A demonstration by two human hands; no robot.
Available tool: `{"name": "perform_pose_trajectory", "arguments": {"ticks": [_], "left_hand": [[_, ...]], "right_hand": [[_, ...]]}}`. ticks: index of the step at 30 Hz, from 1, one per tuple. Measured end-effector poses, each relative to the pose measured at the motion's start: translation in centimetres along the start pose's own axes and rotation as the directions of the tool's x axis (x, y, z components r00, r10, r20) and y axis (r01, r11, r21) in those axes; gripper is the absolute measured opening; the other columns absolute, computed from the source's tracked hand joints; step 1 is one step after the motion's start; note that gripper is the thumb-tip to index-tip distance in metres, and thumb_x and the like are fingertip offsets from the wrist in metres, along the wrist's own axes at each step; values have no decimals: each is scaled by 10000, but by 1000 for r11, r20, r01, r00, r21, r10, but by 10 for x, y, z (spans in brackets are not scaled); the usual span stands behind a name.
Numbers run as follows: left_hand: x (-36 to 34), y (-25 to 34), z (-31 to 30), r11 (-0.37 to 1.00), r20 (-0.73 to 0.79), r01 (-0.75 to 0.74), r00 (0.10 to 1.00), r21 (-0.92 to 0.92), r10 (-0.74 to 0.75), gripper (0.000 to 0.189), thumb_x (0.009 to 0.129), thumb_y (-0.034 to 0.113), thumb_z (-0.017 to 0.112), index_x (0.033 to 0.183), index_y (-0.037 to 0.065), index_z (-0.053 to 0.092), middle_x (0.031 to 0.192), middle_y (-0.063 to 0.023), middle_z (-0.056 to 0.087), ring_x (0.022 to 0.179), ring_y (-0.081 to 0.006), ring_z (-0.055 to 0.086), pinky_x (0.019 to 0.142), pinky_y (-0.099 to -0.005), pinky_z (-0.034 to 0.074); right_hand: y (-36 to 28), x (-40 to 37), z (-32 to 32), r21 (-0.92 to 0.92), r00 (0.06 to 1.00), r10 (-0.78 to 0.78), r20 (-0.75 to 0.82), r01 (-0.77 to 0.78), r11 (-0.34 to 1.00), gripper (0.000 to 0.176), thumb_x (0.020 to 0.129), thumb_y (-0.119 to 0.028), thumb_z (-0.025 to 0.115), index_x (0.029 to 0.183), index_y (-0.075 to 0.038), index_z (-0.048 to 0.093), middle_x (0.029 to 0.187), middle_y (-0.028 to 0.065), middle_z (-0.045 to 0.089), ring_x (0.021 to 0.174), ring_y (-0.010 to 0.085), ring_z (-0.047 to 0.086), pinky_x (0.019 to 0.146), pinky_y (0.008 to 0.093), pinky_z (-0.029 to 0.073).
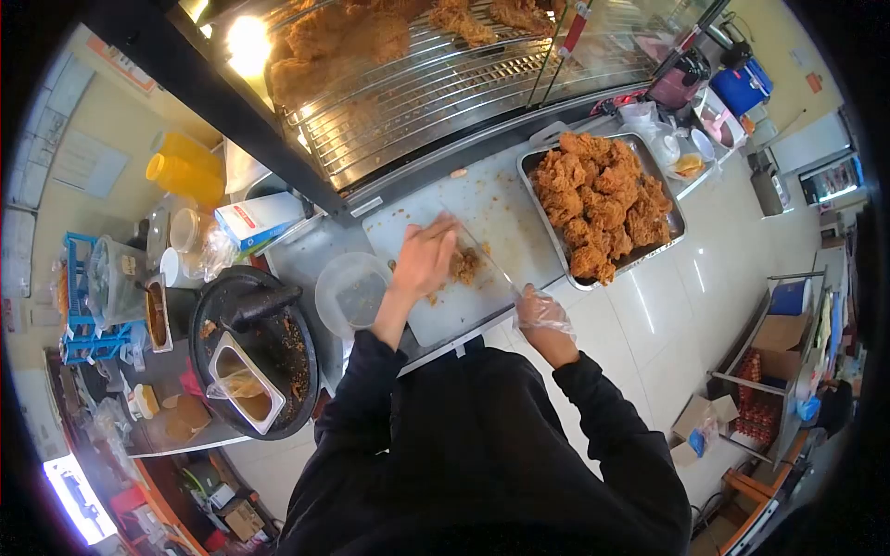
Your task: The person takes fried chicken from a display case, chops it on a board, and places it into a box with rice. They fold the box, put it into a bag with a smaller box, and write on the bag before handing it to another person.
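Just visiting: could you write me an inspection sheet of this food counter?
Surface: white cutting board, crumbs on it.
Job's things: fried chicken piece on the board; knife beside it; tray heaped with fried chicken to one side.
Clutter: black mortar with pestle, clear bowl, yellow cups.
Hands: left hand presses the piece; gloved right hand grips the knife.
Cables: nothing seen.
Surroundings: wire rack of chicken above; pale tiled floor.

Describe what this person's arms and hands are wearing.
Both arms are covered to the wrists by long black sleeves, plain, with no markings visible. The right hand wears a thin, clear, crinkled plastic glove. The left hand shows no glove.
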State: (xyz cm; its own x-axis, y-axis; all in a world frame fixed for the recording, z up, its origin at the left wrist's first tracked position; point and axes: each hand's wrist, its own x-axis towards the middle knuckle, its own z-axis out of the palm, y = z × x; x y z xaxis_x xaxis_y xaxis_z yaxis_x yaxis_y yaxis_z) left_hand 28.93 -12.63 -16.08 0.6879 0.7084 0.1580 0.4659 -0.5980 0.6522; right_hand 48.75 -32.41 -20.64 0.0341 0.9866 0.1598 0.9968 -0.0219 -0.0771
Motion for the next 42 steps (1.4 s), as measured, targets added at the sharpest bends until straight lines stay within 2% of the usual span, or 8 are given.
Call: {"name": "perform_pose_trajectory", "arguments": {"ticks": [6,9,13,16,21,28,37,42], "left_hand": [[-52,34,-59,989,-291,64,951,-133,-101,457,1034,273,289,1322,48,564,1466,-139,430,1365,-268,383,1042,-381,284],[-87,38,-57,978,-326,147,926,-149,-189,453,1034,272,287,1300,53,582,1441,-133,459,1345,-290,403,1048,-389,283],[-125,40,-41,955,-334,243,897,-172,-289,437,1031,260,299,1259,47,605,1402,-131,492,1319,-313,430,1050,-407,293],[-146,44,-31,944,-348,271,881,-186,-321,416,1024,239,318,1230,44,622,1380,-134,509,1304,-316,447,1048,-418,301],[-169,55,-32,918,-384,295,841,-265,-381,392,1006,211,349,1182,29,648,1337,-134,548,1278,-313,474,1054,-417,299],[-178,54,-36,921,-472,276,796,-274,-379,395,1006,223,353,1160,22,656,1304,-127,574,1241,-292,503,1041,-401,305],[-194,57,-37,915,-567,333,718,-230,-404,396,1013,222,350,1142,17,664,1296,-130,577,1217,-288,517,1020,-391,325],[-203,67,-36,900,-576,360,692,-247,-435,385,1010,204,358,1133,12,668,1288,-136,584,1195,-296,535,1008,-386,348]], "right_hand": [[-6,-3,-3,-273,976,209,65,-184,944,330,914,-195,512,1150,23,587,1133,249,588,900,396,620,718,445,520],[-2,-5,20,-397,995,-21,-102,-22,917,339,906,-154,506,1189,29,549,1201,283,534,1060,414,550,831,448,498],[-25,23,2,-277,989,139,51,-120,953,423,873,-82,512,1286,2,483,1250,282,498,1129,431,495,909,463,461],[-38,29,-30,197,947,297,121,-316,928,451,859,-54,521,1308,-48,477,1185,251,533,1098,433,503,872,472,461],[-24,23,-75,136,964,-46,-263,85,987,252,816,-25,561,1053,-84,624,889,153,571,852,358,578,735,459,472],[5,159,-88,258,841,-489,-230,537,803,160,827,-103,622,972,-148,673,874,85,585,907,296,582,789,413,474],[-22,249,5,340,774,-633,6,594,729,296,790,-64,651,1053,-198,633,1026,72,596,1029,289,578,838,402,489],[3,265,46,78,904,-422,-62,426,901,172,846,-151,570,1003,-142,639,1049,77,604,1052,298,583,822,442,494]]}}
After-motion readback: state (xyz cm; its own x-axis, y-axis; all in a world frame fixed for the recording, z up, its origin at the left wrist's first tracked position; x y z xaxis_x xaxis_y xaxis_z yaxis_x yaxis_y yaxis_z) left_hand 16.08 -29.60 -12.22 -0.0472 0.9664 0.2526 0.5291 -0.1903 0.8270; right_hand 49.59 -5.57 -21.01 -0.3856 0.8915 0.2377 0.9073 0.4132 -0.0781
